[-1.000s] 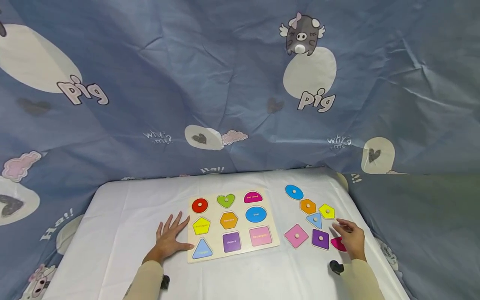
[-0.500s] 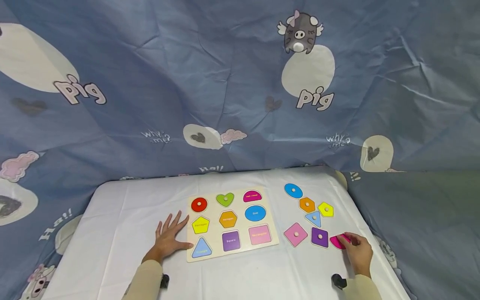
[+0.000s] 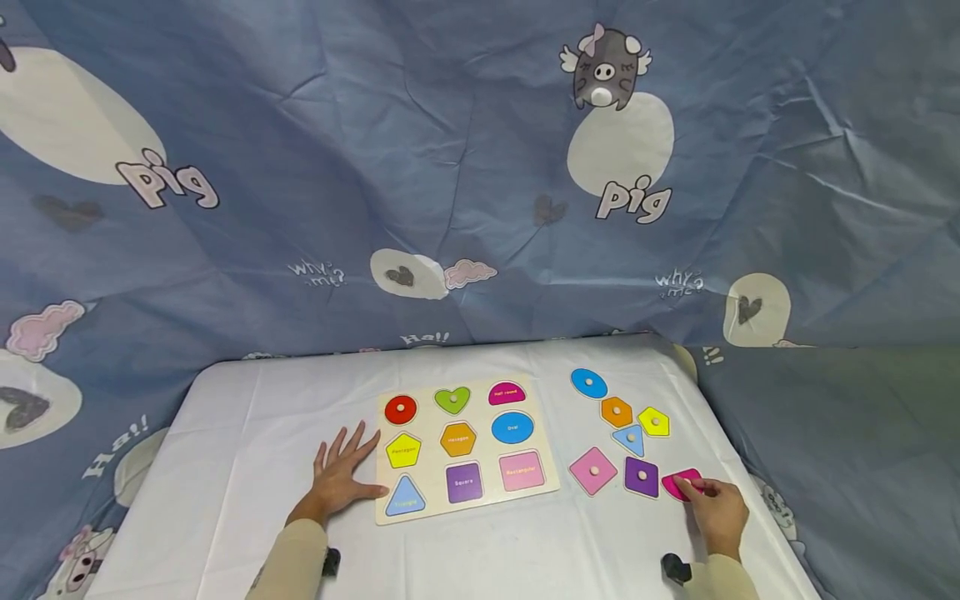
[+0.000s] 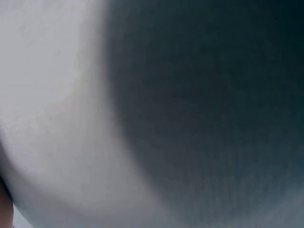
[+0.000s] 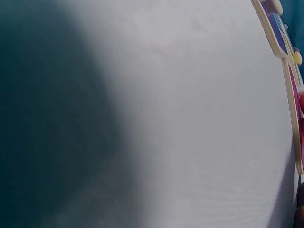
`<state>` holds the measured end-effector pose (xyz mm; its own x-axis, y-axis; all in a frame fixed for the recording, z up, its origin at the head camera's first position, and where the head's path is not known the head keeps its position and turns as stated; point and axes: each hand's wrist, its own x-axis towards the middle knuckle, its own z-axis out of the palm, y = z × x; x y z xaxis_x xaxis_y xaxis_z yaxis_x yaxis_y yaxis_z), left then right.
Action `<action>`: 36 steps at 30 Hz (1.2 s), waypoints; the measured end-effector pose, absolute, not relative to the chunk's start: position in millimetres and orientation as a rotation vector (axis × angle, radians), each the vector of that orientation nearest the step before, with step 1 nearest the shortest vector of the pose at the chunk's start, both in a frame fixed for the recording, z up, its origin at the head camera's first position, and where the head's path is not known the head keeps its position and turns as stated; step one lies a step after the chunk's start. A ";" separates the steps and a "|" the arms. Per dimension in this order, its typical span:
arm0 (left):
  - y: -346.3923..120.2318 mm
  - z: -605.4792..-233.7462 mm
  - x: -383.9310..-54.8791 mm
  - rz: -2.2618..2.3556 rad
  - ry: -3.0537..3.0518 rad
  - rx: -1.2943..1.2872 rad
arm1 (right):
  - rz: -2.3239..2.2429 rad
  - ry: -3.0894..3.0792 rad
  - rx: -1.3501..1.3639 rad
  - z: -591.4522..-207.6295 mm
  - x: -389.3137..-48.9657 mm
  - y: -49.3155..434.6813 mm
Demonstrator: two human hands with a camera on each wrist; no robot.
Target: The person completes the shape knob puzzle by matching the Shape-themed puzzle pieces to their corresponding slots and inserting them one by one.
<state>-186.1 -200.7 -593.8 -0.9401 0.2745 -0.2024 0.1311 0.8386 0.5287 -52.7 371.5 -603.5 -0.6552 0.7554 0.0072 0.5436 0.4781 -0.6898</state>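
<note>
My left hand (image 3: pixel 341 477) lies with its fingers spread loosely, grasping nothing, at the left side of the puzzle board (image 3: pixel 491 479), its thumb resting over the board's near left corner. Well off to the board's right, my right hand (image 3: pixel 720 510) pinches the magenta half-round piece (image 3: pixel 671 487) between thumb and fingers; whether it is lifted, I can't tell. Between that piece and the board lie the purple square piece (image 3: pixel 636 483) and, nearest the board's right edge, the pink piece (image 3: pixel 585 472). Farther up on the board's right are the light-blue triangle (image 3: pixel 626 435), yellow pentagon (image 3: pixel 649 427), orange hexagon (image 3: pixel 611 416) and blue oval (image 3: pixel 582 379). The red circle (image 3: pixel 393 410) and green heart (image 3: pixel 452 407) sit in the board's far row, left and middle.
</note>
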 end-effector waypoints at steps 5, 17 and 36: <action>-198.8 -595.2 -187.2 0.754 2.742 0.309 | 0.949 -2.400 -1.123 -599.6 -51.8 369.2; -197.4 -596.5 -188.7 0.758 2.736 0.313 | 0.965 -2.319 -1.083 -594.2 -51.1 360.8; -201.5 -595.5 -186.6 0.753 2.742 0.313 | 1.105 -2.462 -0.761 -584.9 -91.0 325.5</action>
<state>-186.6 -201.5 -595.5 -0.9374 0.2787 -0.2089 0.1329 0.8406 0.5250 -91.0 325.5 -584.9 -0.8002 0.5939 0.0835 0.3323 0.5551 -0.7625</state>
